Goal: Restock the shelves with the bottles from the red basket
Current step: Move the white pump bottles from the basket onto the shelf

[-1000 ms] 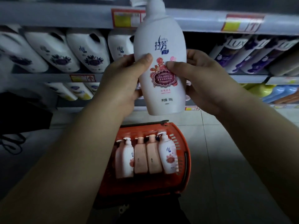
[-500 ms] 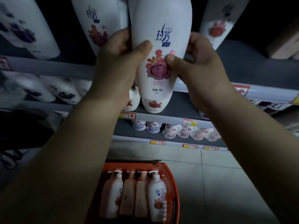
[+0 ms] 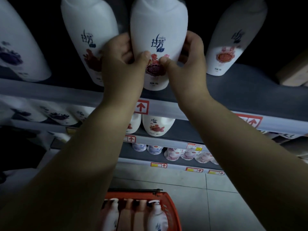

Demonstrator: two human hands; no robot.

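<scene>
A tall white bottle [image 3: 158, 30] with a red flower label stands upright on the grey shelf [image 3: 241, 90], between two bottles of the same kind. My left hand [image 3: 121, 64] grips its left side and my right hand [image 3: 186, 64] its right side, both thumbs pressed on the label. Its base sits at the shelf's front edge. On the floor below lies the red basket [image 3: 171, 209] with several bottles lying side by side, white ones [image 3: 156, 217] and pinkish ones [image 3: 128, 215].
A like bottle [image 3: 90, 39] stands close on the left and another [image 3: 233, 39] on the right. White bottles with purple labels [image 3: 15, 47] fill the far left. A cardboard box [image 3: 293, 74] sits at the right end. Lower shelves hold more bottles [image 3: 158, 125] and tubs [image 3: 173, 154].
Both hands have carried the bottle up from over the basket and pushed it in onto the shelf between its neighbours. The view has tilted up, so the basket now shows lower.
</scene>
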